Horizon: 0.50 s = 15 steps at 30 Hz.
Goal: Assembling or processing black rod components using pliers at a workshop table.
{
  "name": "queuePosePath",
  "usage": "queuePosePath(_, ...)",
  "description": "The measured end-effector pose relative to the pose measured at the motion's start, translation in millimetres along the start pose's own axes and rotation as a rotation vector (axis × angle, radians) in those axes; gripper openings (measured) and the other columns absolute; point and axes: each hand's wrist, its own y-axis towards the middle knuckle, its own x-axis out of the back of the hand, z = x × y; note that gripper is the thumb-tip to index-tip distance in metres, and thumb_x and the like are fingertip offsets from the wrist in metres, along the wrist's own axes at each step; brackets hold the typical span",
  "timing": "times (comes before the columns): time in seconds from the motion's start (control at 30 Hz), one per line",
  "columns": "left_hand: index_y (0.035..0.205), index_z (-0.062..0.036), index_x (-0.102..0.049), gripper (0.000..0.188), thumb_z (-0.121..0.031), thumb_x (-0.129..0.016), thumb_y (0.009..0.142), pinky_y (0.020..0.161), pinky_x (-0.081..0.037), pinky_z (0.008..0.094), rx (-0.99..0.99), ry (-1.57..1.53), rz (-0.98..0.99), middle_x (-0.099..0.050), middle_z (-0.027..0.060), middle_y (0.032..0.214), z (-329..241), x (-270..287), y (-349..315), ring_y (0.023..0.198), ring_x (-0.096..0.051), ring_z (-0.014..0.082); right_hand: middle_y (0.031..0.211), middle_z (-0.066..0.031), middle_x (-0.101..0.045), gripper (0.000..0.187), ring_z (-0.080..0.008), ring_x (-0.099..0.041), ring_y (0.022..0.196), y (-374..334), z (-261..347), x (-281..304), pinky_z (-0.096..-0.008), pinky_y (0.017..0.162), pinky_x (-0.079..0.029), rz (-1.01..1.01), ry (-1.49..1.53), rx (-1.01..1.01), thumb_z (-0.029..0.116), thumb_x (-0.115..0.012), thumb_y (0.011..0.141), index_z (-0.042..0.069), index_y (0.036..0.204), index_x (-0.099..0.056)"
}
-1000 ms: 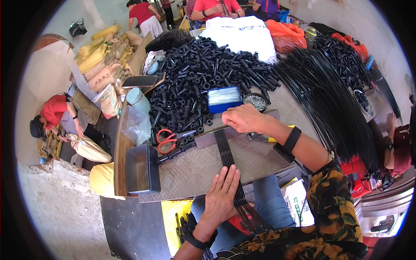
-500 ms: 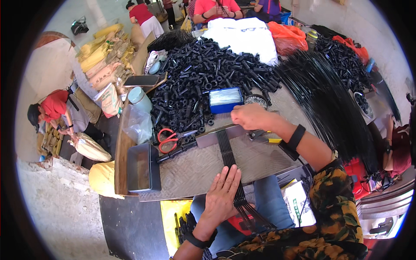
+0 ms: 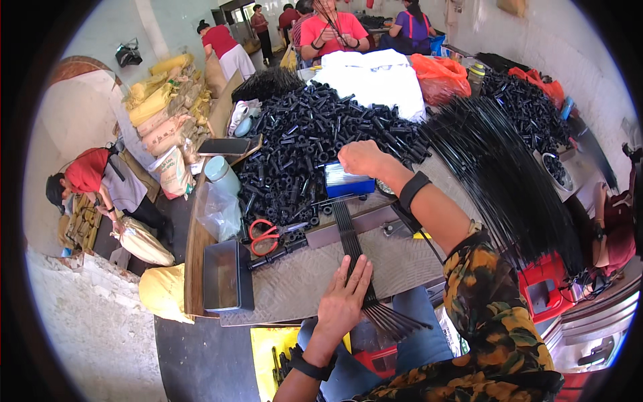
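My left hand [image 3: 343,303] lies flat, fingers together, pressing a row of thin black rods [image 3: 347,230] onto the grey mat [image 3: 295,281] at the near edge of the bench. The rods run away from me toward a metal bar [image 3: 365,226]. My right hand [image 3: 362,159], with a black wristband, reaches forward over the small blue box [image 3: 348,181] into the heap of short black tubes [image 3: 315,144]. Its fingers are curled; what they hold is hidden.
Red-handled scissors [image 3: 268,234] lie left of the rods. A grey metal tray [image 3: 222,275], a plastic bag [image 3: 218,208] and a pale bottle [image 3: 221,174] stand at the left. A big sheaf of long black rods [image 3: 506,174] fans out on the right. Several people work behind and at the left.
My right hand has moved forward from the rods' far end, past the blue box, to the heap of black tubes. My left hand has stayed flat on the rods.
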Motion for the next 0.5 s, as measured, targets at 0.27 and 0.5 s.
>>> queuePosePath(0.27, 0.131, -0.0032, -0.038, 0.08, -0.035, -0.067, 0.063, 0.099, -0.037, 0.0376, 0.003, -0.03, 0.005, -0.036, 0.0112, 0.137, 3, 2, -1, 0.127, -0.032, 0.0339, 0.08, -0.0168, -0.06, 0.019, -0.0276, -0.062, 0.06, -49, -3, 17, -0.0389, 0.055, -0.05, -0.036, 0.57, -0.045, 0.003, -0.051, 0.077, -0.001, 0.091, -0.04)
queuePosePath(0.5, 0.135, -0.0042, -0.031, 0.097, -0.023, -0.077, 0.051, 0.102, -0.034, 0.0371, -0.009, -0.04, 0.054, -0.031, 0.0107, 0.14, 3, 4, -1, 0.13, -0.028, 0.0325, 0.081, -0.0158, -0.062, 0.016, -0.0224, -0.062, 0.058, -107, 11, -18, -0.0339, 0.048, -0.049, -0.085, 0.761, -0.018, 0.004, -0.044, 0.083, 0.005, 0.093, -0.032)
